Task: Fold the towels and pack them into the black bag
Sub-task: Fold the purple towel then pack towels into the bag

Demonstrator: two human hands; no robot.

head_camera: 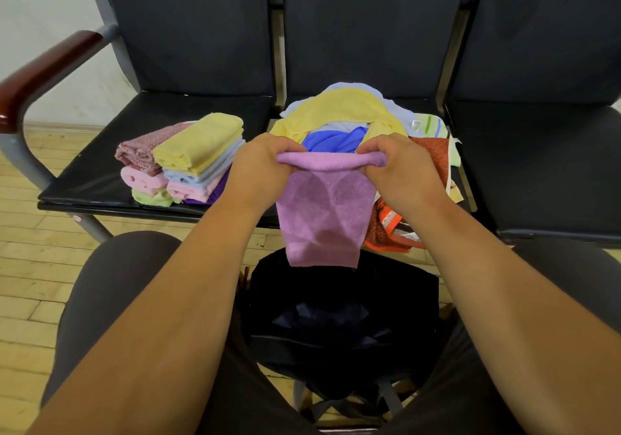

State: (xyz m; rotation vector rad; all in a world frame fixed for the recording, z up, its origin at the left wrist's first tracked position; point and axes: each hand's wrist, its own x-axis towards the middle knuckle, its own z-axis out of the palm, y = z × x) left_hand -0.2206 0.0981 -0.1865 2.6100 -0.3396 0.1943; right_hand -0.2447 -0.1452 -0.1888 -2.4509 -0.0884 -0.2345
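Black bag (pixel 342 320) stands open on the floor between the person's knees. Directly above it hangs a purple towel (pixel 324 219), its top edge rolled over. Left hand (pixel 258 165) and right hand (pixel 400 169) each grip one end of that edge, fingers curled round it. Beyond, an unfolded pile (pixel 349 108) lies on the middle seat, with an orange towel (pixel 386 233) hanging off the front. A small white tag (pixel 416 124) is unreadable. A folded stack (pixel 198 145) sits on the left seat (pixel 100 179).
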